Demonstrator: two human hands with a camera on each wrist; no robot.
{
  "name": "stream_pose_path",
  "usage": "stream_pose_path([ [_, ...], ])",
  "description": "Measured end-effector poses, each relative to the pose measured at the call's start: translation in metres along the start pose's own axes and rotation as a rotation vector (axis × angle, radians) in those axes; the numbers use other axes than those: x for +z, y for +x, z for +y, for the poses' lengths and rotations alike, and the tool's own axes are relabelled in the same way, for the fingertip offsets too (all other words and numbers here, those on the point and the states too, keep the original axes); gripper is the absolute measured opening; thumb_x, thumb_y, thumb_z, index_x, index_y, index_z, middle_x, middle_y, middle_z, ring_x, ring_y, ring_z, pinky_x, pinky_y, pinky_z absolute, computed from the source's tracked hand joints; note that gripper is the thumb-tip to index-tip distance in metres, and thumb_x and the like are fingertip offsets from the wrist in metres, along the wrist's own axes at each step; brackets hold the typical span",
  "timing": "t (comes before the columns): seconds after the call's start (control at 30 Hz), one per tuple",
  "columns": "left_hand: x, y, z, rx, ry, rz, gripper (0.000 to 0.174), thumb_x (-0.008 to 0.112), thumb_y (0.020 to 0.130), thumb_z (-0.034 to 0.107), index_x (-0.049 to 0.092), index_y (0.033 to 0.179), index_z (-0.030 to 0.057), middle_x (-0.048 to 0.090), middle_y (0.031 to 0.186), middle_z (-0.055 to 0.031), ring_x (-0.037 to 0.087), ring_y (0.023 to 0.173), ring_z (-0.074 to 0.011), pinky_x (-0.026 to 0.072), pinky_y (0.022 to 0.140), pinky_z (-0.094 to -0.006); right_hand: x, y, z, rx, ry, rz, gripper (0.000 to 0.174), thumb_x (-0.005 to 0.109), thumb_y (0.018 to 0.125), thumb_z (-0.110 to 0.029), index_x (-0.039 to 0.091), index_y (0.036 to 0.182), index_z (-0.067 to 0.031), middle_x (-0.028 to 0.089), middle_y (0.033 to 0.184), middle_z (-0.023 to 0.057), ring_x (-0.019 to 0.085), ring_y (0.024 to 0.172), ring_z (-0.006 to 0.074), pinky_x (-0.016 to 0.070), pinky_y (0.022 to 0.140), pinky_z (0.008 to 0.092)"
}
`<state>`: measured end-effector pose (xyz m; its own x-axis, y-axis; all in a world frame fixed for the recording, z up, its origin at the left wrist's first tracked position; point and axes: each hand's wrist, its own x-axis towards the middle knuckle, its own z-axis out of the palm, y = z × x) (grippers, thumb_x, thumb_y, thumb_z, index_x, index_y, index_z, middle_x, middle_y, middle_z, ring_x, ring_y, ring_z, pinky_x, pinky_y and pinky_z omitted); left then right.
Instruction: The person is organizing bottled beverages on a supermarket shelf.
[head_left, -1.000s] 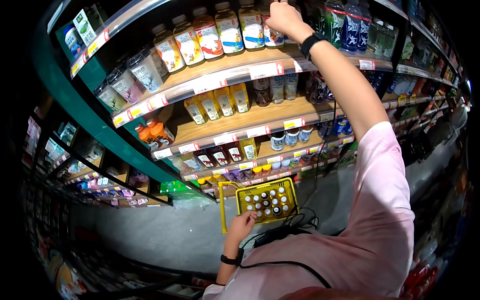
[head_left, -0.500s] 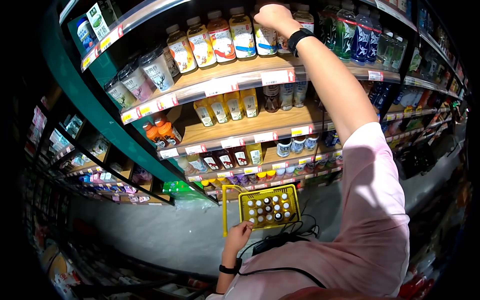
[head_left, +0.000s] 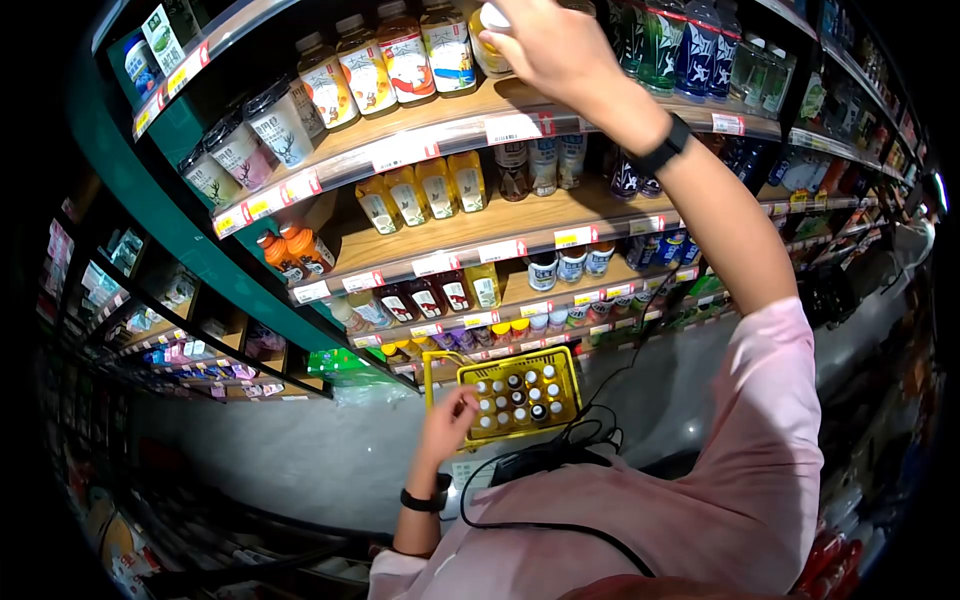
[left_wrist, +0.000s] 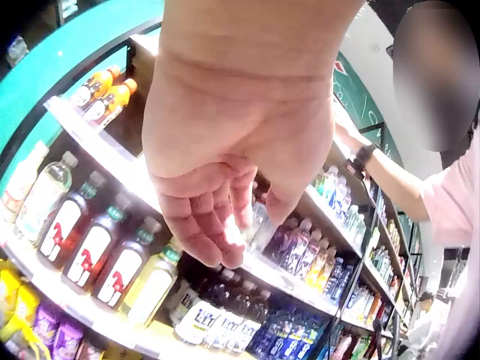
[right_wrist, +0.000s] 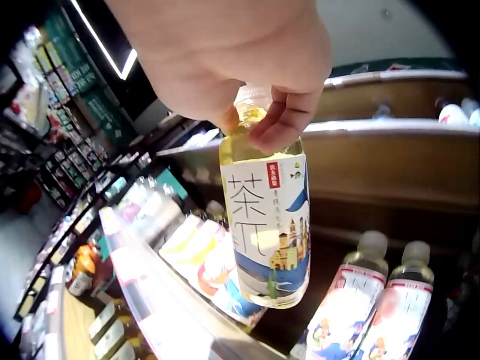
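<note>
My right hand (head_left: 565,62) grips a tea bottle (right_wrist: 266,225) by its neck just under the cap. The bottle hangs almost upright over the upper shelf, and its white label carries a drawing of buildings and blue waves. Similar tea bottles (head_left: 403,55) stand in a row beside it on that shelf. My left hand (head_left: 447,425) is low, near the left side of the yellow basket (head_left: 576,388). In the left wrist view its fingers (left_wrist: 202,232) hang loosely curled with nothing in them. Several capped bottles (head_left: 501,388) stand inside the basket.
Patterned lidded cups (head_left: 277,125) are left of the tea bottles. Below, yellow bottles (head_left: 437,190) and dark red bottles (head_left: 425,298) line lower shelves. Blue and green bottles (head_left: 697,58) stand to the right. Black cables (head_left: 590,430) hang beside the basket on the grey floor (head_left: 300,455).
My right hand has drawn a tea bottle out of the row, toward me and off its place on the shelf. The left hand stays low by the basket.
</note>
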<state>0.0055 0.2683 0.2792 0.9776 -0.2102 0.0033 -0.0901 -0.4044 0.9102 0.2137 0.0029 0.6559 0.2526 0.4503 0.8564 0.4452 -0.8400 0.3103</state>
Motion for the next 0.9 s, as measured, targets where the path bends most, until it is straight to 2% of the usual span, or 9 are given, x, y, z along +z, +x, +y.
stream_pose_path([
  [0.1,-0.017,0.033,0.034,0.151,-0.320,0.084,0.045,0.061,0.096,0.018,0.049,0.136,0.0008,0.061,0.111,-0.0066,0.060,0.090,-0.0135,0.0503,0.077,-0.0261,-0.060,-0.020,-0.008,-0.083,0.278,0.392,0.016,0.063,0.090,-0.013,0.062,0.101,-0.0012,0.064,0.093,0.0118,0.065,0.074,0.0244,0.0540,0.071,0.0304],
  [0.3,0.000,0.077,0.162,0.386,-0.898,-0.276,0.127,0.067,0.072,0.076,0.002,0.157,0.0078,0.046,0.141,-0.0209,0.061,0.116,-0.0293,0.0591,0.081,-0.0419,-0.094,-0.078,-0.035,0.124,0.959,0.299,0.033,0.075,0.083,-0.008,0.064,0.111,0.0049,0.067,0.094,0.0111,0.063,0.083,0.0142,0.0524,0.075,0.0284],
  [0.4,0.036,0.095,0.176,0.474,-0.997,-0.398,0.118,0.079,0.074,0.060,0.010,0.155,0.0080,0.052,0.135,-0.0197,0.066,0.106,-0.0299,0.0615,0.073,-0.0401,-0.115,-0.085,-0.040,0.081,0.800,-0.057,0.018,0.075,0.084,-0.019,0.067,0.088,-0.0034,0.065,0.080,0.0029,0.059,0.068,0.0147,0.0473,0.062,0.0272],
  [0.43,0.046,0.094,0.179,0.470,-0.995,-0.409,0.118,0.079,0.074,0.060,0.010,0.155,0.0080,0.052,0.135,-0.0197,0.066,0.106,-0.0299,0.0615,0.073,-0.0401,-0.111,-0.087,-0.022,-0.023,0.974,-0.220,0.024,0.075,0.085,-0.017,0.066,0.101,-0.0031,0.066,0.090,0.0059,0.061,0.078,0.0168,0.0505,0.069,0.0297],
  [0.5,0.064,0.090,0.183,0.300,-0.929,-0.302,0.076,0.074,0.083,0.011,0.028,0.144,0.0043,0.063,0.115,-0.0137,0.068,0.088,-0.0200,0.0587,0.066,-0.0312,-0.089,-0.106,-0.049,0.477,0.918,-0.160,0.040,0.081,0.078,-0.027,0.072,0.102,0.0029,0.073,0.091,0.0136,0.070,0.082,0.0182,0.0545,0.074,0.0307],
  [0.53,0.070,0.085,0.183,0.266,-0.942,-0.334,0.070,0.073,0.082,0.005,0.033,0.140,0.0037,0.064,0.110,-0.0114,0.067,0.085,-0.0165,0.0575,0.065,-0.0288,-0.091,-0.112,-0.046,0.423,0.813,-0.211,0.036,0.079,0.082,-0.024,0.071,0.105,0.0022,0.073,0.091,0.0096,0.066,0.083,0.0109,0.0529,0.073,0.0275],
  [0.63,0.085,0.070,0.180,0.244,-0.917,-0.345,0.075,0.080,0.080,0.013,0.035,0.139,0.0035,0.063,0.109,-0.0099,0.065,0.080,-0.0136,0.0554,0.066,-0.0266,-0.084,-0.132,-0.041,0.637,0.916,-0.450,0.039,0.075,0.087,-0.026,0.069,0.116,-0.0006,0.071,0.104,0.0062,0.064,0.092,0.0099,0.0511,0.081,0.0271],
  [0.73,0.085,0.054,0.179,0.222,-0.916,-0.356,0.078,0.084,0.077,0.024,0.039,0.137,0.0012,0.063,0.108,-0.0085,0.063,0.077,-0.0113,0.0539,0.064,-0.0250,-0.074,-0.154,-0.044,0.776,1.408,-0.390,0.040,0.063,0.096,-0.027,0.063,0.127,-0.0027,0.068,0.111,0.0051,0.061,0.100,0.0099,0.0477,0.088,0.0265],
  [0.9,0.068,0.042,0.182,0.186,-0.840,-0.273,0.083,0.083,0.076,0.042,0.042,0.136,-0.0003,0.065,0.103,-0.0072,0.064,0.073,-0.0091,0.0533,0.058,-0.0221,-0.079,-0.167,-0.061,0.825,1.516,-0.360,0.045,0.050,0.102,-0.021,0.047,0.144,-0.0058,0.060,0.126,0.0073,0.055,0.113,0.0134,0.0417,0.098,0.0269],
])
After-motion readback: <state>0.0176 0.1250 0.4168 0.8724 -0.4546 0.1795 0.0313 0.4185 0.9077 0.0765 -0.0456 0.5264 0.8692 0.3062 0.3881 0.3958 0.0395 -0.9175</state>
